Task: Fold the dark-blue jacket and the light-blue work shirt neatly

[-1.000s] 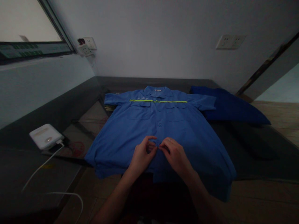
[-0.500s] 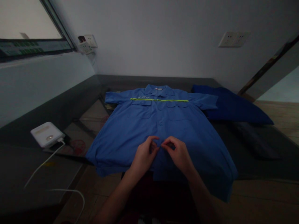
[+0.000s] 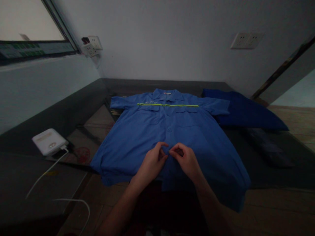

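A blue short-sleeved work shirt with a yellow-green chest stripe lies flat, front up, collar away from me. Both hands meet at its button placket, low on the front. My left hand pinches the left edge of the placket between thumb and fingers. My right hand pinches the right edge, fingers curled. The button or hole between the fingertips is hidden by my fingers. One button shows fastened higher up.
A darker blue garment lies to the right of the shirt. A white power bank with a white cable sits at the left. The dark surface ends at walls behind and to the left. Wall sockets are in the corner.
Both hands stay pinched at the same spot on the placket, fingers shifting slightly. The view has tilted a little.
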`<state>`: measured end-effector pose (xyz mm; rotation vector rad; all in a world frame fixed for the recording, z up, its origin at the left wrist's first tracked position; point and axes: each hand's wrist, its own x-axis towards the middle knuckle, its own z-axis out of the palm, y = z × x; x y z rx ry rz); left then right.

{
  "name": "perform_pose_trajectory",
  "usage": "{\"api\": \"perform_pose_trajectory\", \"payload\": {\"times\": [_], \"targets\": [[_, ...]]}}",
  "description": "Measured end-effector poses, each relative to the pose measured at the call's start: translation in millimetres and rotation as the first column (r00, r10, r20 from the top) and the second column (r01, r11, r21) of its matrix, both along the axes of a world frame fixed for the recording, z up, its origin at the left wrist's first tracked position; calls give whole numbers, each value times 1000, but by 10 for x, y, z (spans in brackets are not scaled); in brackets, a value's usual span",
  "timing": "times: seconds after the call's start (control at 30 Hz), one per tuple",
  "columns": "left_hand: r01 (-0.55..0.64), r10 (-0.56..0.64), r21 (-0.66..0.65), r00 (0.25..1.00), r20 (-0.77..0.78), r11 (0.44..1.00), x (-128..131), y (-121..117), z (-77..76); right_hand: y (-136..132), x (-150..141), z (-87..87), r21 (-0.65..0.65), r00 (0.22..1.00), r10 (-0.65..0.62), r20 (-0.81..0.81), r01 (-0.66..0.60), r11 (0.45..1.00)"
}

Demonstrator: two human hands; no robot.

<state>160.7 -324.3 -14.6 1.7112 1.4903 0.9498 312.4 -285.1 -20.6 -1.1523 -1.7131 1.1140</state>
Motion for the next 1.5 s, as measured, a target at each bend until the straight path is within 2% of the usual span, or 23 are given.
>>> {"api": "perform_pose_trajectory", "payload": {"times": [0.17,0.3,0.5,0.6,0.7,0.87,1.0,1.17,1.33,1.5], "targets": [[-33,33,-6,999,-31,999,26,-12,9,31,0,-15,-67,997,38,-68,-43,997],[-54,56,22,995,-78,998,47,-40,-2,67,30,10,-115,994,100,-44,-105,988],[-13,17,-32,993,119,999,-15,-1,-16,129,84,95,-146,981,194,-29,-196,970],[-20,27,-45,986,164,999,-24,7,-12,144,87,108,-154,978,204,-47,-209,966],[-55,59,-32,990,130,998,-6,-9,-14,133,69,113,-129,983,179,-49,-184,974],[-83,82,41,996,25,996,18,-26,-27,87,49,126,6,991,129,41,-130,992],[-104,104,45,995,10,994,22,-13,-31,60,86,122,65,980,177,95,-184,981],[-108,108,38,994,6,993,22,-7,-37,43,105,107,89,975,181,126,-193,977],[-105,105,32,994,21,994,15,-5,-21,42,105,111,51,975,200,95,-206,977],[-83,83,6,996,-8,996,25,-9,-13,42,70,96,75,987,134,87,-141,987]]}}
